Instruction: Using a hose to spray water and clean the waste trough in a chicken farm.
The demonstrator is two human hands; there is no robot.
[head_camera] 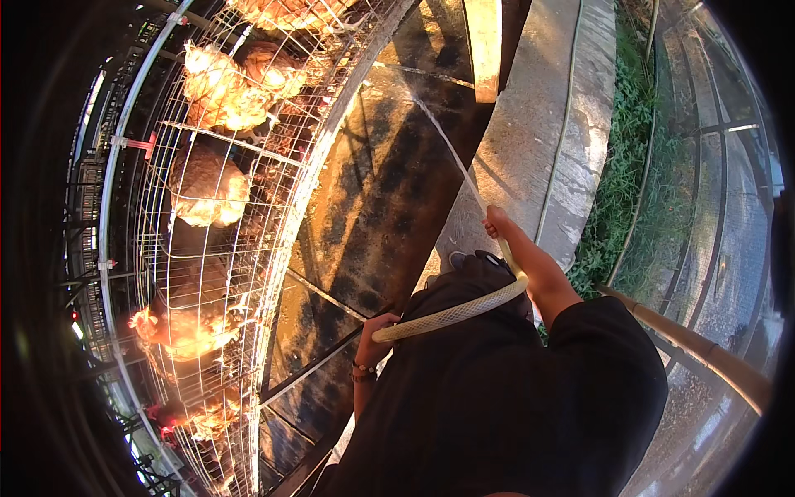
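Observation:
My right hand [495,222] is closed around the front end of a pale, mesh-patterned hose [459,309]. From it a narrow jet of water [448,144] shoots up and to the left, landing on the wet, dark-stained floor [397,180] beneath the cages. Lower down, my left hand [374,338] grips the same hose, which bends across the front of my body between both hands. Bracelets circle my left wrist.
Wire cages [279,205] holding several brown hens [211,186] run along the left. A concrete walkway [534,118] carries a thin hose [564,133]. Right of it are green plants [621,161], mesh netting [689,205] and a pole [702,348].

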